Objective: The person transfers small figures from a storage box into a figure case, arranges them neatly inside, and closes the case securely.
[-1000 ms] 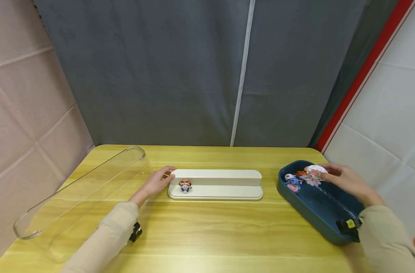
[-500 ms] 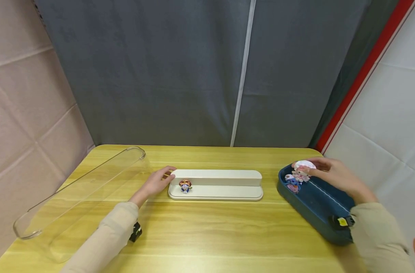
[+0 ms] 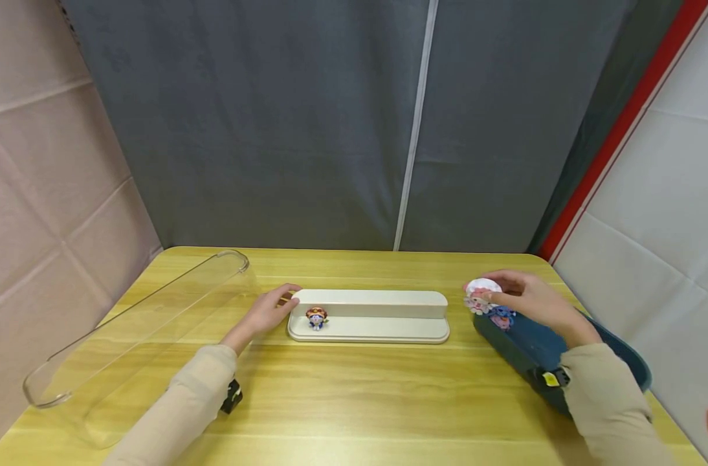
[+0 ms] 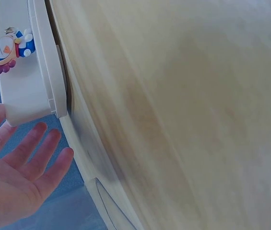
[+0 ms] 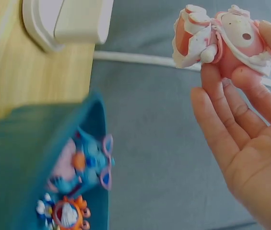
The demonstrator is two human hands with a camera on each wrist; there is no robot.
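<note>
At the left end of the white stepped display base (image 3: 389, 329) rests my left hand (image 3: 266, 312). In the left wrist view its thumb touches the base's corner while the other fingers spread loosely beside it. A small figurine with a brown-red head and blue-white body (image 3: 316, 318) stands on the base's lower step near that end. My right hand (image 3: 534, 301) pinches a pink figurine with a white hat (image 3: 483, 294) between thumb and fingers, just above the far left end of the dark blue bin (image 3: 519, 353). Inside the bin lie a blue figurine (image 5: 92, 163) and an orange-and-white one (image 5: 68, 214).
A long clear plastic cover (image 3: 138, 336) lies slantwise on the left of the wooden table (image 3: 354, 395). Behind the table hangs a grey curtain (image 3: 272, 142). A white wall panel (image 3: 651, 246) stands close to the bin on the right.
My right hand has lifted the pink figurine out of the bin and carried it left, to the bin's left rim. The left hand and the display base have stayed put.
</note>
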